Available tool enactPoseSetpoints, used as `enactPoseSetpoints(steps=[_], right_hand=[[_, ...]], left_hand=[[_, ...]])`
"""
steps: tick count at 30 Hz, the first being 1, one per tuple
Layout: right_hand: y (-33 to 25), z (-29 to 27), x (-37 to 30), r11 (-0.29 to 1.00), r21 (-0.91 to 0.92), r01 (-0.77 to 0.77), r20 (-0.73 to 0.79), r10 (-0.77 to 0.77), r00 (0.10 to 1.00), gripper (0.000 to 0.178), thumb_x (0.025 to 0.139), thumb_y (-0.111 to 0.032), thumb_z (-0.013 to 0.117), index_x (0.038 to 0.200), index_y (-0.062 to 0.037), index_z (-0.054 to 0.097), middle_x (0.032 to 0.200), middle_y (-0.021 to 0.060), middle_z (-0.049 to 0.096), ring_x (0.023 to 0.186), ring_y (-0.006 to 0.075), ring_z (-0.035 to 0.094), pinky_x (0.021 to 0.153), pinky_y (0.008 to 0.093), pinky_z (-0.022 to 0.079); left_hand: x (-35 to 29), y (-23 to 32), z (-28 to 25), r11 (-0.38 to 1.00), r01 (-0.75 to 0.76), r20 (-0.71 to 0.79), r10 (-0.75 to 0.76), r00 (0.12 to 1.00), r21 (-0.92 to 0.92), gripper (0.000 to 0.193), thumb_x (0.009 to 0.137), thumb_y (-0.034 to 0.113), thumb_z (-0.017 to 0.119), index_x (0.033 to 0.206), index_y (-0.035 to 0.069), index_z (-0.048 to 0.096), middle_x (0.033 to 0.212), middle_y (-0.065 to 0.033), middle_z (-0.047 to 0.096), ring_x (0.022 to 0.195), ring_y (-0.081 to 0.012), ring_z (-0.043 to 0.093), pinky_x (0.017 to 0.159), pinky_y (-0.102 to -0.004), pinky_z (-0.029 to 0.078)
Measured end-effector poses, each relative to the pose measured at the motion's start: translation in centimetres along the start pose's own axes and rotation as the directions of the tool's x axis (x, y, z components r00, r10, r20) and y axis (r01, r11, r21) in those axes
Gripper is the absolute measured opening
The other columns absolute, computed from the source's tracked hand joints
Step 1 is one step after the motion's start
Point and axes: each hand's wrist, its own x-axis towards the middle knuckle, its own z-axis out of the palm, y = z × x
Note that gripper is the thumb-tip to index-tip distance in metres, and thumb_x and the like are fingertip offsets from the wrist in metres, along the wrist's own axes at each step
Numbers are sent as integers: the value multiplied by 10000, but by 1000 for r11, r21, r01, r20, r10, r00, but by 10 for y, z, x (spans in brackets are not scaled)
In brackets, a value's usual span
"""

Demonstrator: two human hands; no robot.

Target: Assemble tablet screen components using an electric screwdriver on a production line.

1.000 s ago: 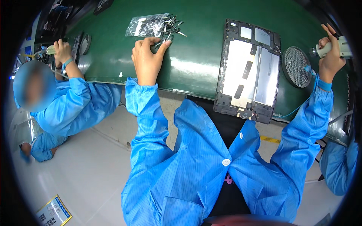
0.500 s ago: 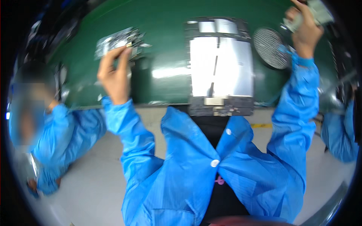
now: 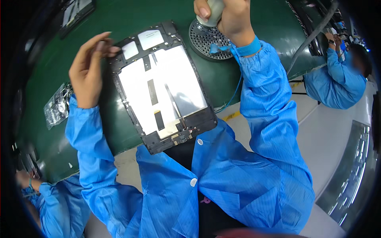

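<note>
An opened tablet [image 3: 182,83] lies tilted at the table's near edge, its silvery battery cells and black frame facing up. My left hand [image 3: 88,73] is at the tablet's far left corner, thumb and fingers bent together. Something small and dark shows at its fingertips, too little to name. My right hand [image 3: 235,22] is wrapped round a pale greenish-white tool [image 3: 214,11] with a shiny metal end. That end is over a round grey tray [image 3: 204,43] full of small holes, right of the tablet's far end. The tool's upper part is out of view.
A clear plastic bag [image 3: 57,106] of small parts lies left on the green table [image 3: 125,101]. A blue cord [image 3: 235,93] runs from my right wristband [image 3: 250,47]. Another tablet-like device [image 3: 77,14] is at the far left. Co-workers in blue sit on both sides.
My left hand has gone from the plastic bag to the tablet's corner. My right hand has brought the pale tool in over the round tray. The view has turned, so the tablet appears tilted.
</note>
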Motion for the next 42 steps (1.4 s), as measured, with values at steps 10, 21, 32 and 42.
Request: enactPoseSetpoints(steps=[10, 21, 32, 42], right_hand=[[13, -2, -2, 997, 71, -20, 15, 18, 1000, 238, 933, -145, 582, 900, 76, 663, 742, 140, 680, 458, 120, 534, 421, 259, 442], [19, -2, -1, 994, 105, 10, 6, -11, 1000, 200, 938, -126, 608, 907, 65, 659, 784, 137, 695, 469, 114, 545, 411, 252, 430], [24, -2, 1, 990, 137, 29, 49, -36, 998, 169, 938, -115, 610, 887, 38, 660, 785, 120, 688, 460, 111, 548, 411, 256, 432], [22, 0, -1, 990, 134, 52, 77, -63, 995, 167, 938, -96, 605, 850, 36, 659, 687, 86, 641, 444, 117, 539, 400, 263, 419]], left_hand=[[2, -21, -16, 987, 158, -315, -147, 938, 10, 402, 1054, 232, 597, 1363, -24, 581, 1205, -127, 690, 1104, -179, 663, 957, -296, 517], [1, -37, -20, 977, 198, -284, -211, 935, -74, 354, 1060, 237, 583, 1306, -16, 555, 1226, -144, 640, 1141, -235, 643, 995, -345, 506], [0, -40, -25, 985, 160, -269, -170, 948, -58, 329, 1064, 224, 575, 1294, -10, 545, 1193, -136, 633, 1096, -207, 641, 994, -330, 506], [1, -28, -18, 968, 226, -271, -190, 944, 109, 433, 1072, 242, 555, 1398, -39, 504, 1347, -192, 628, 1204, -219, 635, 1020, -307, 488]])
